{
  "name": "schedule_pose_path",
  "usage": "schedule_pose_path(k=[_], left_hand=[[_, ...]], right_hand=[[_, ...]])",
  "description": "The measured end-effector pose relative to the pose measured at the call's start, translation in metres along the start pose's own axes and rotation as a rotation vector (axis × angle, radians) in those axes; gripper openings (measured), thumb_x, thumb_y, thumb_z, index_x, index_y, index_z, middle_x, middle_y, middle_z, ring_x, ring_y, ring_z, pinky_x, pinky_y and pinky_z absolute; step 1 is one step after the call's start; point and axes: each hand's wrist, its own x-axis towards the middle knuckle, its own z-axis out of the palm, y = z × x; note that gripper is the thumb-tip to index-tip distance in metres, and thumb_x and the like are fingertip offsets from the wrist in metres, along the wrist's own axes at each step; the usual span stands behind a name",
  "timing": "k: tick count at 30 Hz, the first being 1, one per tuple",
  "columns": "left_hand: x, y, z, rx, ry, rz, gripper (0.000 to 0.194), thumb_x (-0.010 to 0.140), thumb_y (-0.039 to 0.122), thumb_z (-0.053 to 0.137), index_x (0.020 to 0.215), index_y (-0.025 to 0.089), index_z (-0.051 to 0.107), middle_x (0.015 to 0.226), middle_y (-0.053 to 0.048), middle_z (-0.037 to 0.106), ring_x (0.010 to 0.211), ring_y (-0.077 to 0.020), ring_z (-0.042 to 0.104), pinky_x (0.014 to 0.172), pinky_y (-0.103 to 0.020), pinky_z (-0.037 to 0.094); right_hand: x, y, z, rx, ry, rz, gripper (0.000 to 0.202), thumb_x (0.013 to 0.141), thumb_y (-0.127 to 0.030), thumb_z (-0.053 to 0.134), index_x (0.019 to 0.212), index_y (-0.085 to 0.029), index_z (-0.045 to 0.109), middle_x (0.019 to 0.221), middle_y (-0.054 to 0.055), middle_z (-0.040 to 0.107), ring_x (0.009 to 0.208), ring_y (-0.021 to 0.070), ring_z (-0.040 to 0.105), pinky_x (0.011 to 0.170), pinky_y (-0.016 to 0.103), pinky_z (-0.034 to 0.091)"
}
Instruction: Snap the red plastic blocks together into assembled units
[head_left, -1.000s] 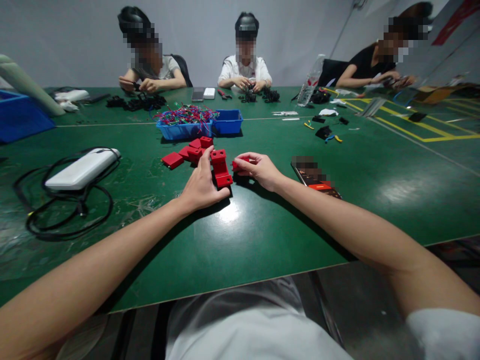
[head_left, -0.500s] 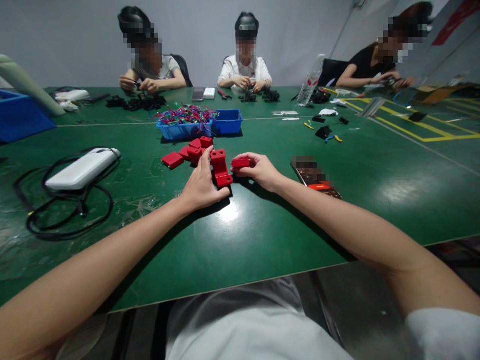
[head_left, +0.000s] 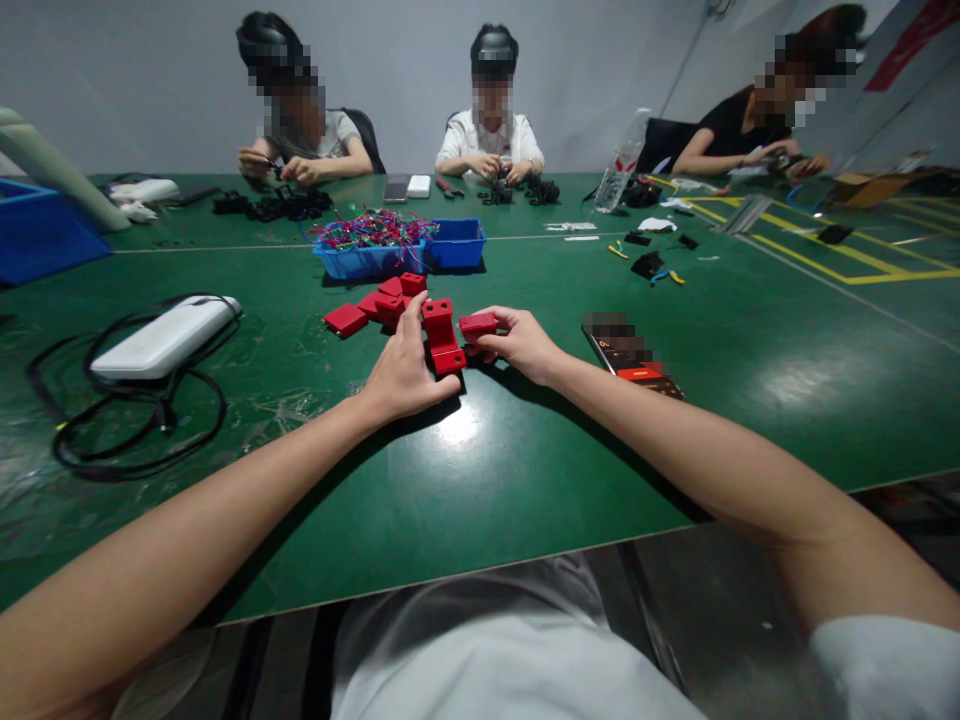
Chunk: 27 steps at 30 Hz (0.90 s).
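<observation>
My left hand (head_left: 405,372) is closed around a red bracket-like block (head_left: 442,337), with the thumb at its near end and the fingers along its far side. The block has a recess in its middle and round holes at its ends. Just to the right, my right hand (head_left: 521,343) pinches a smaller red rectangular block (head_left: 478,325) between thumb and fingers. A narrow gap parts the two red pieces. Beyond my left fingers lies a loose pile of several red blocks (head_left: 390,308) on the green table (head_left: 510,470).
Behind the pile stand a blue bin of coloured wires (head_left: 367,262) and a smaller blue bin (head_left: 459,245). A white power bank (head_left: 169,338) with black cable lies left, a phone (head_left: 634,360) right. Three people work across the table; a plastic bottle (head_left: 622,165) stands near them.
The small red block in my right hand has tilted and shifted slightly left, toward the larger block. My left hand and its block stay in place.
</observation>
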Motion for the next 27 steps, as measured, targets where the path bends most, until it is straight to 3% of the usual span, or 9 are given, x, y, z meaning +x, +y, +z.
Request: schedule_pose_path(k=[7, 17, 22, 27], left_hand=[[-0.0001, -0.0019, 0.0015, -0.025, 0.004, -0.004, 0.109, 0.06, 0.027, 0.073, 0.152, 0.013, 0.016, 0.153, -0.023, 0.034, 0.141, -0.0405, 0.041, 0.117, -0.056, 0.035], [-0.0002, -0.004, 0.0014, 0.015, -0.01, 0.012, 0.108, 0.061, 0.029, 0.071, 0.152, 0.012, 0.014, 0.152, -0.024, 0.033, 0.14, -0.041, 0.042, 0.116, -0.057, 0.036], [-0.0006, -0.0043, 0.0016, 0.018, -0.011, 0.013, 0.108, 0.062, 0.029, 0.071, 0.152, 0.013, 0.014, 0.153, -0.024, 0.033, 0.14, -0.0413, 0.042, 0.116, -0.058, 0.036], [-0.0003, -0.0041, 0.0021, 0.019, -0.009, 0.006, 0.108, 0.061, 0.029, 0.07, 0.152, 0.011, 0.015, 0.153, -0.025, 0.033, 0.141, -0.0415, 0.041, 0.116, -0.058, 0.035]], right_hand=[[-0.0015, -0.0014, -0.0012, -0.056, -0.067, -0.009, 0.023, 0.071, -0.021, 0.078, 0.092, -0.016, 0.067, 0.078, 0.001, 0.072, 0.052, 0.0094, 0.064, 0.039, 0.017, 0.042], [0.0013, 0.0037, -0.0027, -0.036, -0.073, -0.007, 0.03, 0.074, -0.032, 0.081, 0.096, -0.016, 0.066, 0.073, -0.001, 0.07, 0.054, 0.0087, 0.061, 0.043, 0.017, 0.043], [0.0038, 0.0055, -0.0031, 0.03, -0.045, 0.025, 0.029, 0.076, -0.029, 0.079, 0.094, -0.017, 0.06, 0.078, 0.001, 0.071, 0.055, 0.01, 0.063, 0.042, 0.018, 0.041], [0.0042, 0.0049, -0.0034, 0.027, -0.031, 0.027, 0.026, 0.075, -0.03, 0.078, 0.089, -0.015, 0.063, 0.07, -0.001, 0.068, 0.05, 0.0072, 0.057, 0.043, 0.018, 0.039]])
